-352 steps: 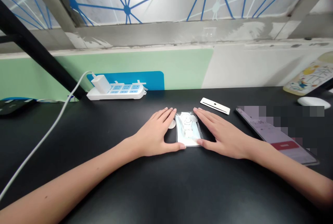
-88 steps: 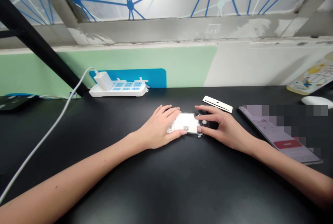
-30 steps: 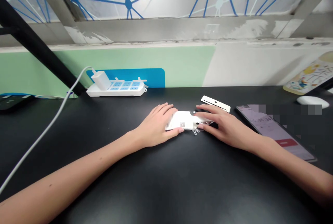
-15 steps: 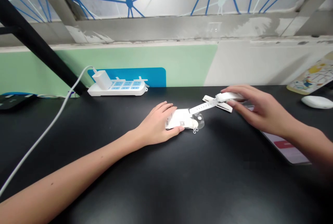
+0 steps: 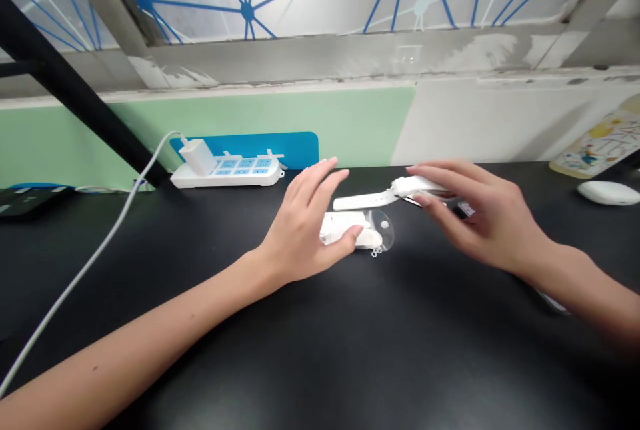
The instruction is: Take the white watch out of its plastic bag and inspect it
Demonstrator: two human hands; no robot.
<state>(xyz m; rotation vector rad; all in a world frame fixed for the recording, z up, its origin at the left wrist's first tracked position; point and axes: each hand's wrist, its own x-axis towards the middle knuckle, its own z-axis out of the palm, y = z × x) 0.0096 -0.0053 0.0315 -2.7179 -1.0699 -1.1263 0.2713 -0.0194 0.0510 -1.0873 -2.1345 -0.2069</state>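
Note:
My right hand (image 5: 480, 210) pinches a white strap-like piece (image 5: 367, 201) between thumb and fingers. Its long tail has small holes and points left, and its thicker end, like a watch band, lies in the grip. Below the tail, a clear pouch (image 5: 385, 233) with white contents and a small bead chain (image 5: 377, 253) rests on the black table. Over the pouch's left side, my left hand (image 5: 305, 223) is open with fingers spread, hiding part of it. Whether the left thumb touches the pouch, I cannot tell. Partly hidden behind the strap is a thin white flat piece (image 5: 411, 201).
A white power strip (image 5: 235, 179) with a plugged-in charger (image 5: 199, 155) stands by the wall, its white cable (image 5: 107, 227) running along the left. A white mouse-shaped object (image 5: 609, 193) and a printed bottle (image 5: 597, 143) are at right. A flat phone-like object (image 5: 553, 303) lies under my right forearm.
My left hand has lifted and spread its fingers. My right hand has moved left with the strap, whose tail now hangs over the pouch and shows its full length.

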